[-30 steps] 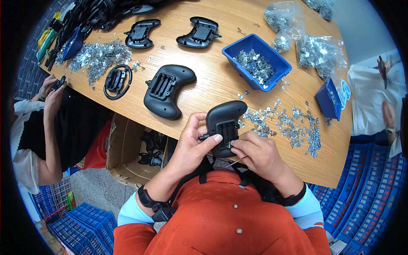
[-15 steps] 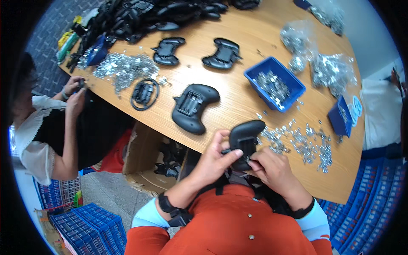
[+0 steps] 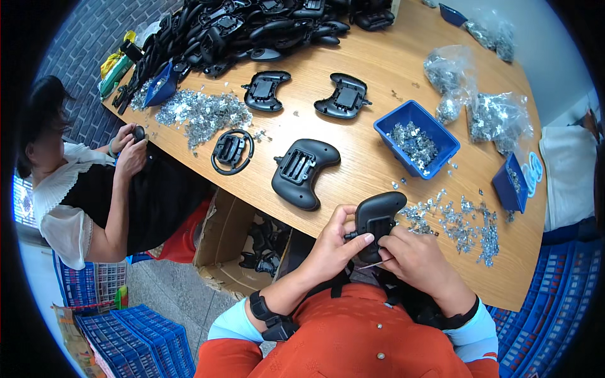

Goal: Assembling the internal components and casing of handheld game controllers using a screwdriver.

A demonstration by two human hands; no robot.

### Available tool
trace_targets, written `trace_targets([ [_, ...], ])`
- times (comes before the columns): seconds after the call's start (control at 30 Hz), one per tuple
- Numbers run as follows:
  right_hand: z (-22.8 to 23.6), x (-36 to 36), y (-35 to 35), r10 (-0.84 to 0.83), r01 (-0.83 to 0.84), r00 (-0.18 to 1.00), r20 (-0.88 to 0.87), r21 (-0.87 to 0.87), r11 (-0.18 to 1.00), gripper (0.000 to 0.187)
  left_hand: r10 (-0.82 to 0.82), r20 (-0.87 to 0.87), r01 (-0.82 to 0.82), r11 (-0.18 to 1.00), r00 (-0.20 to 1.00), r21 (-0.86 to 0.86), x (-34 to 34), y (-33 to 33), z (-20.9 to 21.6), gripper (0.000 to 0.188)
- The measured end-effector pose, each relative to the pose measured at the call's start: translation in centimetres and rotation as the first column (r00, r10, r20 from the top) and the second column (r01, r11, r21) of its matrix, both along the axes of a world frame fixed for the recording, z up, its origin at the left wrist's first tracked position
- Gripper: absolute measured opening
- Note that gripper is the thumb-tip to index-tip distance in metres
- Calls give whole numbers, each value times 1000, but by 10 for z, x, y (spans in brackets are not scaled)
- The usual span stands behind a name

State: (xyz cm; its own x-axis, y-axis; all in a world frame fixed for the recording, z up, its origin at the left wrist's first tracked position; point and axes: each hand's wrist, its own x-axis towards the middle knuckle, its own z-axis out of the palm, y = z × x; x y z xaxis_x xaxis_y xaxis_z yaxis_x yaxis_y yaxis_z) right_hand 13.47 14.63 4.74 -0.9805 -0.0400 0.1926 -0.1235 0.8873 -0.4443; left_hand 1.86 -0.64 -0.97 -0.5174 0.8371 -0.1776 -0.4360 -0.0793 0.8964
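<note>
A black game controller shell (image 3: 380, 211) is held upright over the table's near edge. My left hand (image 3: 329, 249) grips its left side, thumb across the battery recess. At its lower right, the fingers of my right hand (image 3: 416, 257) are pinched against the shell. A thin metal rod (image 3: 368, 266) sticks out below those fingers; its other end is hidden. Left of my hands lies another controller (image 3: 306, 173), battery slots facing up. Beside that is a black wheel-shaped part (image 3: 232, 152). Small silver metal pieces (image 3: 450, 220) are scattered to the right of my hands.
Two open controller shells (image 3: 267, 91) (image 3: 343, 96) lie farther back, before a black heap (image 3: 252, 31). Blue bins (image 3: 386, 143) (image 3: 509, 186) and plastic bags (image 3: 501, 120) hold silver pieces. A co-worker (image 3: 79, 189) sits left. A cardboard box (image 3: 217, 268) stands below the table.
The whole view has shifted, so the table's things appear farther right and lower. Both hands stay on the controller shell. The thin rod now shows below my right fingers.
</note>
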Motion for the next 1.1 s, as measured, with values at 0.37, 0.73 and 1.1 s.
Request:
trace_targets([
  [0.37,-23,15,4,-175,165,985,-3,-307,937,22,9,69,-9,1000,998,2,-3,-1,3,42],
  [0.73,-28,23,-3,-260,224,943,-207,-181,958,15,20,60,-19,1000,998,-23,0,0,4,41],
  [1.1,-24,27,-2,-449,427,889,83,-504,751,22,61,143,-69,996,988,49,-1,-5,7,45],
])
